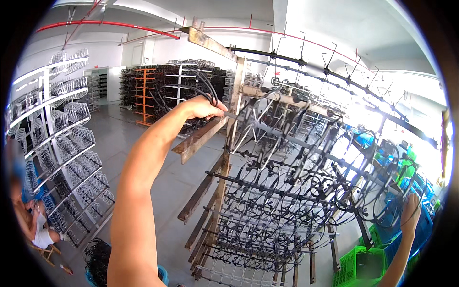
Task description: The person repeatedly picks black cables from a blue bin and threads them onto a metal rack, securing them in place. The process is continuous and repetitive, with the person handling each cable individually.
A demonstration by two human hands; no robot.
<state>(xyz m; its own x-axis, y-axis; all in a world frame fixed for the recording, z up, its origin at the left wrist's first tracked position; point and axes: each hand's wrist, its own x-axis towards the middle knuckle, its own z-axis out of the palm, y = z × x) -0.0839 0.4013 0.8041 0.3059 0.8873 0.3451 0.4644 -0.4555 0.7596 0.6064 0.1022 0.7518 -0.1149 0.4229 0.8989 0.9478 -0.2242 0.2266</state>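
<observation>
1. Left hand (206,108) pinches the near end of a grey bar (311,147), thumb and fingers closed; right hand (410,211) is up at the far end, but I can't tell whether it grips the bar or only wire. If that side is loose, the bar could tip rightward.
2. Between the hands, wire frames (250,125) crowd the bar, and they look springy; any tilt could send them sliding into one heap.
3. Dark wire loops (210,86) arc up at the left hand, held or merely behind it, hard to say. A snag there might twist the grip.
4. Just under the left hand juts a rusty bracket arm (203,138), the rack post (237,86) right beside the fingertips: a slip could pinch a finger.
5. Below and between both hands, lower rows of black frames (267,201) hang tangled; a drooping wire could hook one and drag it off.
6. Under the right hand sit a green crate (346,273) and blue crates (421,237); stray pieces might drop there.
7. Well left of the left hand, a seated person (31,222) seems clear of any swing.
</observation>
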